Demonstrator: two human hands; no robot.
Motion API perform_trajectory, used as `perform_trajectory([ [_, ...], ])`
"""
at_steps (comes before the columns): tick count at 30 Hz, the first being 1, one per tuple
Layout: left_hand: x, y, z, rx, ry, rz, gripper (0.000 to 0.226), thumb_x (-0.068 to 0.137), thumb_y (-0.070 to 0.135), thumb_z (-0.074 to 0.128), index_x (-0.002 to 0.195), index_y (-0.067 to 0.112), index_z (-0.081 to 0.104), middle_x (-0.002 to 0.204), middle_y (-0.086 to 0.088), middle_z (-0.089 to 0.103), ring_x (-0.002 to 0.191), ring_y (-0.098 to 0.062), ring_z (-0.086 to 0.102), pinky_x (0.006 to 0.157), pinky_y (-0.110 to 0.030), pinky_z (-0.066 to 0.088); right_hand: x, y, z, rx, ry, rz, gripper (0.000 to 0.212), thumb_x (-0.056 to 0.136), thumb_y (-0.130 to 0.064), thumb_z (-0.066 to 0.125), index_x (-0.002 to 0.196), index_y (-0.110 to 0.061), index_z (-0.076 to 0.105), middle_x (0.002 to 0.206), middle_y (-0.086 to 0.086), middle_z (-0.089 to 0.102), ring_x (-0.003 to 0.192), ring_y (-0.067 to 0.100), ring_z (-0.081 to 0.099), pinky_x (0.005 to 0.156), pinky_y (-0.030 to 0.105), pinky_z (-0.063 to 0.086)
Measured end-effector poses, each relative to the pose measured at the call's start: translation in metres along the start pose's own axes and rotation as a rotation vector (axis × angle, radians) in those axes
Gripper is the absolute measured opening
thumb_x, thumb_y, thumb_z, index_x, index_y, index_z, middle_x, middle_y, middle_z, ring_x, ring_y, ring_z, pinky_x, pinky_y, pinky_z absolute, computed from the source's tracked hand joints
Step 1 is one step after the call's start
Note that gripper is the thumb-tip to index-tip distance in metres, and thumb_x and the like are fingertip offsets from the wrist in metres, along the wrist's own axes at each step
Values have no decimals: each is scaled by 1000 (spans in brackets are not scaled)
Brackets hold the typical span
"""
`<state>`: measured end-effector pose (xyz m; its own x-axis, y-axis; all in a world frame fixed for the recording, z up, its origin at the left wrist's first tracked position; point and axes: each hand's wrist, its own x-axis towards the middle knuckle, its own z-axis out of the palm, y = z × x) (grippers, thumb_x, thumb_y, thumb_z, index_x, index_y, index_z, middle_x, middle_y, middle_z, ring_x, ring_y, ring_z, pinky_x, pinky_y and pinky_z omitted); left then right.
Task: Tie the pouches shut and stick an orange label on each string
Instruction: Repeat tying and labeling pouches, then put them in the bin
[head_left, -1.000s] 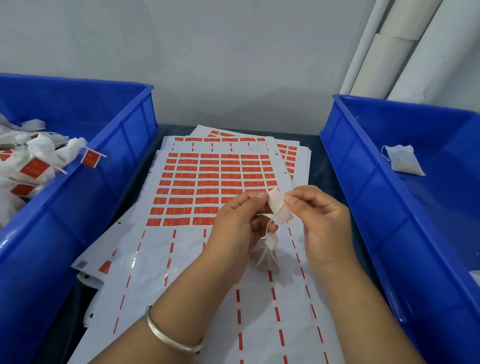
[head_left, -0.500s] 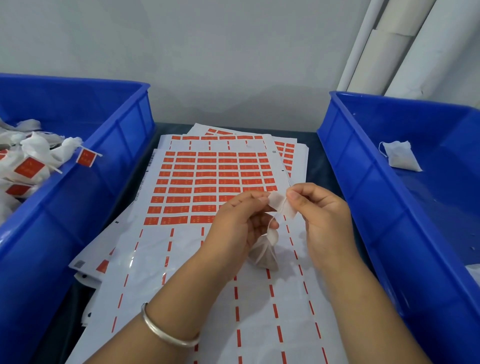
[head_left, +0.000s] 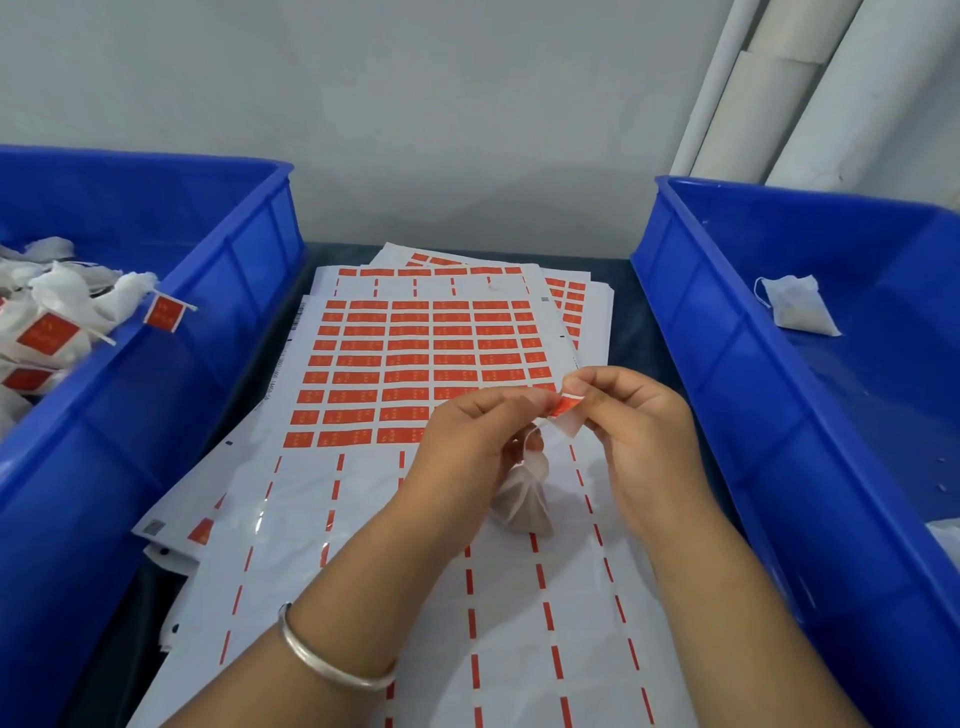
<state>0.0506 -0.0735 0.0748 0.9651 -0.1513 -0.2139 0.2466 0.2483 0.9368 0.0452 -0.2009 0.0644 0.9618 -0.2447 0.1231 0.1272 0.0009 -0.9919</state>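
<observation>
While you are pinching the orange label (head_left: 566, 410) between both hands (head_left: 470, 441), right hand (head_left: 631, 415) folding it, the pouch (head_left: 522, 493) is dangling just below over the label sheet (head_left: 415, 364); a skewed fold risks missing the string.

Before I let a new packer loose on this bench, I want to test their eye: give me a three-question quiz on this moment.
1. True or false: the left bin holds pouches already labelled.
2. What is pinched between the left hand and right hand?
3. How many pouches lie fully visible in the right bin: A) none B) one C) five?

Key: 1 true. 2 an orange label, above the hanging pouch. 3 B.
</observation>
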Motion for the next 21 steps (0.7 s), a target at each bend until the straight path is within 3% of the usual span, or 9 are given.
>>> perform_trajectory([
  [4, 2, -6, -3, 87, -21, 63, 15, 78, 17, 69, 71, 28, 77, 79, 1, 72, 77, -18, 64, 72, -27, 51, 1, 1, -1, 32, 4, 36, 12, 85, -21, 67, 77, -29, 72, 95, -11, 74, 92, 14, 70, 77, 28, 58],
  [8, 4, -7, -3, 81, 9, 88, 20, 76, 12, 71, 69, 30, 77, 82, 6, 73, 84, -15, 69, 83, -30, 54, 2, 3, 0, 84, 5, 48, 12, 86, -19, 66, 78, -27, 71, 95, -9, 74, 93, 16, 71, 80, 32, 58],
  [12, 4, -7, -5, 27, 8, 150, 22, 76, 8, 70, 69, 29, 75, 81, 4, 73, 83, -12, 70, 79, -27, 53, 4, 5, 0, 193, -56, 60, 10, 90, -17, 62, 90, -25, 68, 100, -4, 73, 95, 16, 70, 75, 26, 57],
  [16, 7, -8, -7, -18, 32, 160, 21, 77, 10, 69, 72, 30, 75, 84, 4, 74, 84, -13, 70, 78, -26, 54, 4, 7, 2, 58, -117, 8, 27, 83, -4, 68, 98, -25, 62, 92, -5, 74, 91, 11, 70, 74, 22, 57],
  [21, 10, -6, -10, 80, 28, 207, 8, 78, 19, 67, 77, 24, 73, 82, 4, 73, 83, -15, 69, 79, -28, 54, 5, 10, 3, -12, -97, -49, 32, 77, -11, 75, 99, -28, 59, 87, -9, 74, 87, 6, 71, 72, 14, 55],
])
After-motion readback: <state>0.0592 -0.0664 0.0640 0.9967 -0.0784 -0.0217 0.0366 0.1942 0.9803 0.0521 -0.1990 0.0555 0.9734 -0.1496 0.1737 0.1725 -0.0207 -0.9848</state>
